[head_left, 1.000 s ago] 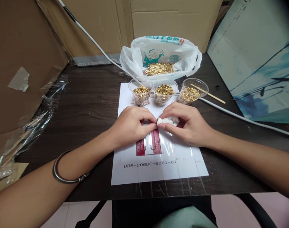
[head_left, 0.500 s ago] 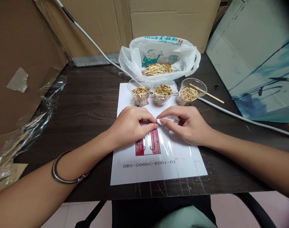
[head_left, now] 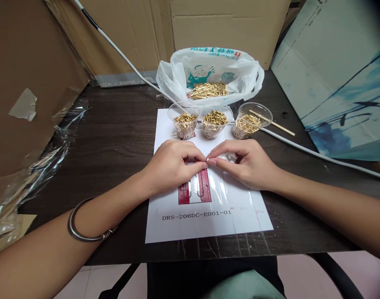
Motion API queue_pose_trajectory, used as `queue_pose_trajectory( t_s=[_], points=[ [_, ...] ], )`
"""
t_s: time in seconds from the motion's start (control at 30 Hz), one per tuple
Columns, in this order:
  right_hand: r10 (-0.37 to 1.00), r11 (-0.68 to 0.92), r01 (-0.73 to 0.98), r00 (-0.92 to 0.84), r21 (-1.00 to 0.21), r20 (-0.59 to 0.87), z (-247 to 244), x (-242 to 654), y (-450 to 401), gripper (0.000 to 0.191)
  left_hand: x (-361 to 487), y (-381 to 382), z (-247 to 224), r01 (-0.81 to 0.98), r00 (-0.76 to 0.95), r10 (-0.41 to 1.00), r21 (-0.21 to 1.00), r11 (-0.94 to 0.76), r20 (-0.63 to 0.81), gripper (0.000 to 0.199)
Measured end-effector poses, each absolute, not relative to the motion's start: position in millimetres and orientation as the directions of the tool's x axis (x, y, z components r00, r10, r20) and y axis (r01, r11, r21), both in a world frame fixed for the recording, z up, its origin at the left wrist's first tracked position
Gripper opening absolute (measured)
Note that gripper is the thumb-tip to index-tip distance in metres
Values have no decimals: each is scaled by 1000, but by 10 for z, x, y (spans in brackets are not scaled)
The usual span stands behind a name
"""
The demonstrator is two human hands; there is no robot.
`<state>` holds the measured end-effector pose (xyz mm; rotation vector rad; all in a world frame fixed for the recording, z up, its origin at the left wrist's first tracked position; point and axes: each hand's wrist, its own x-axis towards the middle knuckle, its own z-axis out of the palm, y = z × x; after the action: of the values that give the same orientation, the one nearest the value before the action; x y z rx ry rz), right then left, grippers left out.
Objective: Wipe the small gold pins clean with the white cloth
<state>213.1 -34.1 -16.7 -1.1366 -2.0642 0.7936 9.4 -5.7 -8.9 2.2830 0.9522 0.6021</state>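
Observation:
My left hand (head_left: 177, 165) is closed in a pinch over the printed sheet (head_left: 190, 230); whatever lies between its fingertips is too small or hidden to make out. Thumb and forefinger of my right hand (head_left: 247, 164) are also pinched, their tips meeting those of the left. A white crumpled tissue-like wad (head_left: 229, 157) shows inside the right hand, partly covered by its fingers. Just beyond the hands stand three clear plastic cups, the left cup (head_left: 186, 131), the middle cup (head_left: 212, 132) and the right cup (head_left: 243, 132), holding small gold-coloured metal pins.
Behind the cups sits a white plastic bag (head_left: 252, 85) with longer gold pins (head_left: 208, 90) in it. A wooden stick (head_left: 282, 128) leans out of the right cup. A white cable (head_left: 327, 160) crosses the dark table (head_left: 115, 137). Cardboard (head_left: 224, 33) walls the back.
My right thumb and forefinger have closed up to the left fingertips. The white wad has drawn back behind the right fingers and shows less. My left hand stays in place.

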Motion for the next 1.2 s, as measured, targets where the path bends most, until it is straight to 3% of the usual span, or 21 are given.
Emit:
queue_pose_trajectory(
  t_s=[0.27, 0.63, 1.2],
  points=[
    [855, 478, 427, -426, -768, 295, -172, 2136, -313, 11, 99, -53, -91, 479, 650, 740, 663, -576, 173, 11],
    [931, 332, 507, -313, -795, 189, -166, 2098, -370, 13, 101, -53, -88, 488, 639, 751, 667, -563, 166, 11],
    [927, 346, 506, -313, -790, 206, -165, 2074, -354, 10, 110, -44, -97, 498, 644, 748, 653, -571, 163, 11]
  ],
)
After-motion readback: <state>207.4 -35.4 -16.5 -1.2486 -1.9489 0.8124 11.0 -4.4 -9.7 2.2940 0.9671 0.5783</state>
